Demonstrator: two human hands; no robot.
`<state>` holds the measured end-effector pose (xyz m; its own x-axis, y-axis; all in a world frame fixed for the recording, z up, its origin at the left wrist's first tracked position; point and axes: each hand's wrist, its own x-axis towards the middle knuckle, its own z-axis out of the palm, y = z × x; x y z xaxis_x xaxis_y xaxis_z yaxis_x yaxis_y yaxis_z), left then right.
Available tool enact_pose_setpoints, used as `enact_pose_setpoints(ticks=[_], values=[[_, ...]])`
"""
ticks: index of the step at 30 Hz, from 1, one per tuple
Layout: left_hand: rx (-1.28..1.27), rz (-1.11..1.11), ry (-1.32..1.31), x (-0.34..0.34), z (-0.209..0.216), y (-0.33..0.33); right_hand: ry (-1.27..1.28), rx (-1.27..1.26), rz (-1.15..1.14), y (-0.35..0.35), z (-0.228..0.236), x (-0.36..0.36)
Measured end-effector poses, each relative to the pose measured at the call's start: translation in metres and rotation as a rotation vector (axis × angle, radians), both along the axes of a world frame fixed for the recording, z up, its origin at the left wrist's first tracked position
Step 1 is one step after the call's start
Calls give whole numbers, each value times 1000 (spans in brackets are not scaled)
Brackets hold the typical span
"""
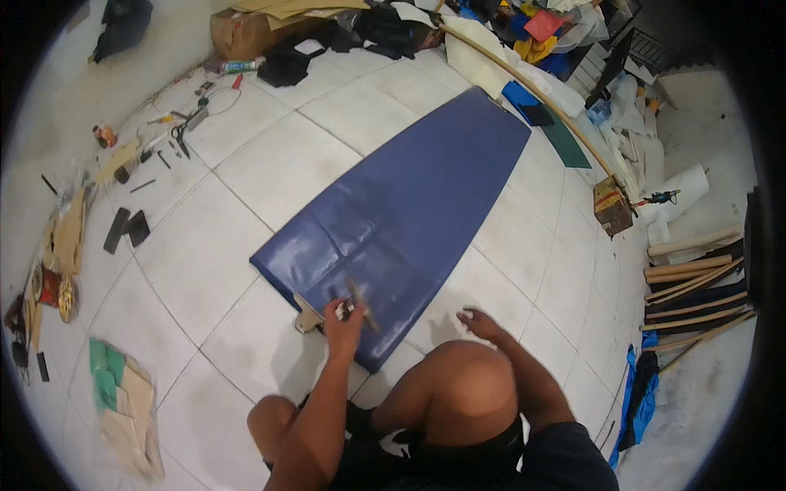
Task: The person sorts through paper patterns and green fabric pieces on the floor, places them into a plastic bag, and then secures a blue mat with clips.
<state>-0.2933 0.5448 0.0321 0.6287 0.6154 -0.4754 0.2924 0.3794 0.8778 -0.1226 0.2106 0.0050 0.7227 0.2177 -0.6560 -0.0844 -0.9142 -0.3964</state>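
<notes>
A long, glossy blue sheet [401, 204], narrower at its far end, lies across the floor in front of me. Over its near end, my left hand [344, 321] is closed around a tool with a narrow brown crossbar [362, 304]. The tool is smeared by motion, so its kind is unclear. Beside that hand, a small tan piece [307, 317] sits at the sheet's near left edge. Next to my raised knee, my right hand [481, 322] hovers apart from the sheet. Its fingers are loosely bent, with nothing visible in them.
Scissors [180, 141] and small tools lie on the tiles at left. Nearer are dark blocks [117, 231] and green and tan pieces [123, 393]. A long wooden strip [532, 86] leans toward a small box [612, 206] at right. Rolled materials [696, 278] line the right wall.
</notes>
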Motion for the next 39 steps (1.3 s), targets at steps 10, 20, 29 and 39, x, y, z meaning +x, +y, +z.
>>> enact_pose_setpoints(ticks=[10,20,29,39], values=[[407,-498,-198,21,29,-139,202,71,454,74,179,-9],[400,-527,-244,36,21,-206,575,432,384,46,96,16],[659,-609,-8,70,-38,-187,662,549,-39,4,-3,89],[1254,-492,355,79,-94,-196,356,836,-524,-82,-76,167]])
